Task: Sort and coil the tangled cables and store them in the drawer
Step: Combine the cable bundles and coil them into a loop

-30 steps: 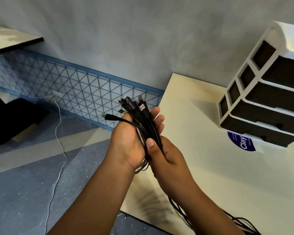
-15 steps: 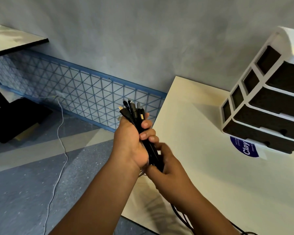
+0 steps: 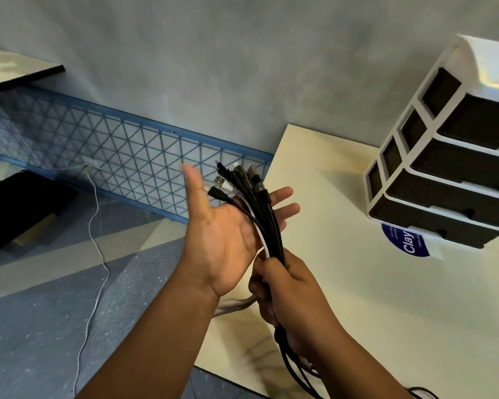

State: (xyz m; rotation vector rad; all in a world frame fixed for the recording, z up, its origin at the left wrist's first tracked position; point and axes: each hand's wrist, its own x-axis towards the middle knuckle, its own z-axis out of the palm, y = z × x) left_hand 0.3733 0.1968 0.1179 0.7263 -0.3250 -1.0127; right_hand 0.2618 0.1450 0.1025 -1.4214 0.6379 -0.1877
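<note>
Fingers of our left hand (image 3: 228, 237) have sprung straight and spread, where half a second ago they were curled round the bundle of cables (image 3: 260, 214); now the plug ends only lie across the flat palm and fingertips, with nothing gripped there. Our right hand (image 3: 288, 295) has taken over the hold: its fingers are wrapped tight round the bundle just below the left palm, and the loose lengths trail down past the wrist towards the cream table (image 3: 386, 312). The bundle is held above the table's near-left corner, well apart from the drawer unit (image 3: 444, 197) at the right, whose dark drawers all look closed. We judge that the ends have been evened up and that coiling comes next. With one hand holding, some strands could slip unevenly.
</note>
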